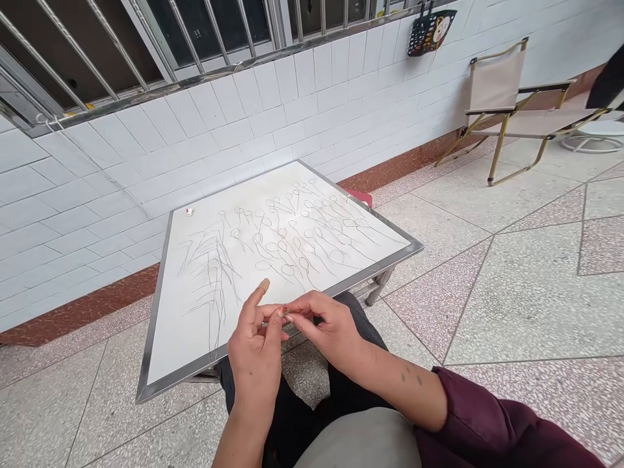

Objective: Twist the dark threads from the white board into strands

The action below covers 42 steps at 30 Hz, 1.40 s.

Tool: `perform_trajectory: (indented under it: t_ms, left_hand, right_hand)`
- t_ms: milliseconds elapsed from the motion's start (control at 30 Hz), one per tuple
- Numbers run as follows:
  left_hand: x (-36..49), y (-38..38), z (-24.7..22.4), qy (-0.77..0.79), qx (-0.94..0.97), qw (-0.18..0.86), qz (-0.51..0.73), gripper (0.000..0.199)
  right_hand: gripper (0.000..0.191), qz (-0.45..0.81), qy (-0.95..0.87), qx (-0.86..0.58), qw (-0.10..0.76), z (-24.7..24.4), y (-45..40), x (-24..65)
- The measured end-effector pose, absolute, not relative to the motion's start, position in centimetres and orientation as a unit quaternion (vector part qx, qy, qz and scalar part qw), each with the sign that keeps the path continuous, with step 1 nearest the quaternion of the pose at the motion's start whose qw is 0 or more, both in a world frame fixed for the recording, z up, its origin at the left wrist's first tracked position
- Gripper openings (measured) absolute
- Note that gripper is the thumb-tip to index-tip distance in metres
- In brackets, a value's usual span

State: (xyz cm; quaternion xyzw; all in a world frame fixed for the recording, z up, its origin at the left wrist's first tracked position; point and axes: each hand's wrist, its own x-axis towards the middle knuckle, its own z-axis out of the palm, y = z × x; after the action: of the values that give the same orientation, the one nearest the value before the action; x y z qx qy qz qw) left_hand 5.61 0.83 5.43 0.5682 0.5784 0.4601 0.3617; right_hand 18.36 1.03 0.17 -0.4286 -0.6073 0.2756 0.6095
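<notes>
Just over the table's near edge, my left hand (257, 338) and my right hand (329, 325) meet at the fingertips. Both pinch a small reddish-orange thing (283, 311), mostly hidden by the fingers and too small to name. One left finger sticks up apart from the pinch and has a tan band around it. Beyond my hands, many thin dark wires with looped ends (287, 244) lie spread on the white tabletop (170, 338). Straighter, bent wires (214, 279) lie bunched on the left, some reaching the near edge.
A small white-and-red item (190, 212) sits at the table's far left corner. Behind stands a white tiled wall (219, 123) with a barred window. A folding chair (507, 110) and a low round stool (595, 133) stand at the right. A black basket (431, 31) hangs on the wall.
</notes>
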Motion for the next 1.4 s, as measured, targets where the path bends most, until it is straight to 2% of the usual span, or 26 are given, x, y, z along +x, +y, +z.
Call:
perform_trajectory:
  t_ms: [167,400,900,1100,1200,1400]
  left_hand:
    - [5.6,0.5,5.8,0.561,0.531,0.403,0.491,0.05]
    - [4.5,1.2,6.1,0.558,0.553,0.424,0.451,0.047]
    - [4.0,1.8,5.5,0.561,0.553,0.43,0.441,0.045]
    - [3.8,1.6,6.2,0.54,0.555,0.466,0.428,0.059]
    - [3.8,1.5,6.5,0.547,0.554,0.456,0.431,0.064]
    - [4.1,1.3,6.3,0.564,0.552,0.427,0.442,0.061]
  right_hand:
    - [0.011,0.203,-0.641,-0.418,0.611,-0.1,0.9,18.3]
    - [0.014,0.078,-0.707,-0.415,0.567,-0.8,0.6,17.8]
    - [0.015,0.173,-0.677,-0.388,0.601,-1.5,0.5,17.3]
    - [0.014,0.275,-0.607,-0.413,0.62,-0.8,0.3,17.5]
    - [0.011,0.276,-0.603,-0.42,0.619,-0.5,0.3,17.7]
    - [0.006,0.258,-0.612,-0.419,0.62,-0.6,0.3,17.8]
